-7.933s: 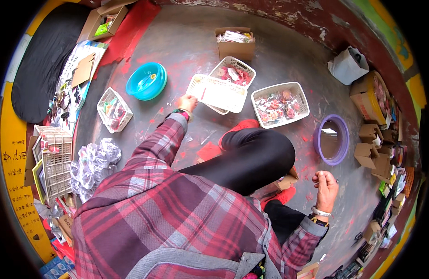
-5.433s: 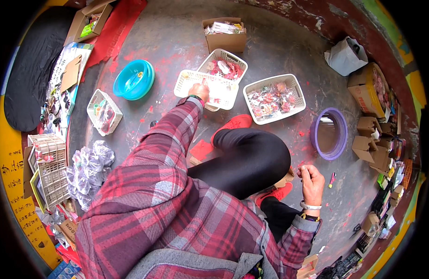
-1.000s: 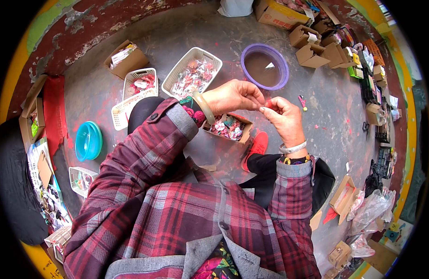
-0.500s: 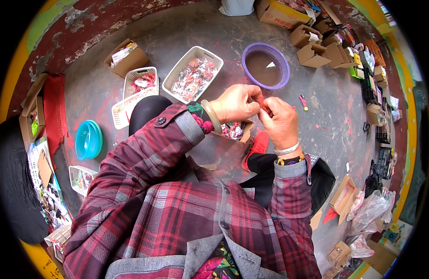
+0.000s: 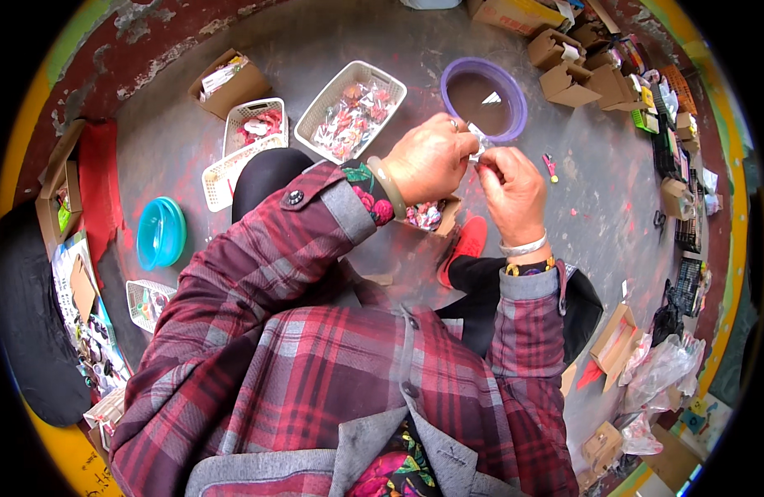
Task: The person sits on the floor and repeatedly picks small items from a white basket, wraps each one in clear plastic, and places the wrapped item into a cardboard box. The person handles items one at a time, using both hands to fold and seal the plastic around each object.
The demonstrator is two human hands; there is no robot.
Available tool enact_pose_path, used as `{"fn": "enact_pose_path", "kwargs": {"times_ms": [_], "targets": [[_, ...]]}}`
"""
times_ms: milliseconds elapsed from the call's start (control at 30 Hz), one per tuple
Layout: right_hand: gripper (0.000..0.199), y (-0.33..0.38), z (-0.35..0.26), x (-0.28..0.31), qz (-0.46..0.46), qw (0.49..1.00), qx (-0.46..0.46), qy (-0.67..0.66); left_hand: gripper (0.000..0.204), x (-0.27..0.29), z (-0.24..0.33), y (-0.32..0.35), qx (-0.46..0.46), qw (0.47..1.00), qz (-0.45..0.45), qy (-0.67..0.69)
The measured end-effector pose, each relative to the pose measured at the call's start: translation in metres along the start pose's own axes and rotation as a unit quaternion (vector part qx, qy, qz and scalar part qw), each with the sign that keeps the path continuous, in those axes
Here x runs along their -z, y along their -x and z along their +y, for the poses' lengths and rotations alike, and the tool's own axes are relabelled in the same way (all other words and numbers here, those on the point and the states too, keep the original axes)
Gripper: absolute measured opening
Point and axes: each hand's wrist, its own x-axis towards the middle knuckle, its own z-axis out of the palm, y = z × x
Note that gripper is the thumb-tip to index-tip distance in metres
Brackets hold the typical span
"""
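Small clear packet (image 5: 478,147): pinched between left hand (image 5: 429,159) and right hand (image 5: 514,186), fingertips closed on it. Purple basin (image 5: 484,98): just beyond the grip, nearly bare. White basket (image 5: 350,109): left of the grip, holds wrapped red pieces. Cardboard box (image 5: 427,217): beneath the hands, small red items. Versus half a second earlier: hands higher, nearer the basin.

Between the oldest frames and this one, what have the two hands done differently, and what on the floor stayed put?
Earlier the left hand reached out to the white baskets while the right hand rested low by the knee. Now both have come together in front of the chest, fingers pinching a small clear wrapped piece between them. The purple basin, the white basket of wrapped pieces and the blue bowl lie as before.
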Motion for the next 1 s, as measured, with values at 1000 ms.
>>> {"fn": "enact_pose_path", "kwargs": {"times_ms": [1000], "targets": [[0.043,0.084,0.098,-0.241,-0.236,0.730,-0.562,-0.309,0.015,0.054,-0.034,0.005,0.189,0.980,0.032,-0.063]]}}
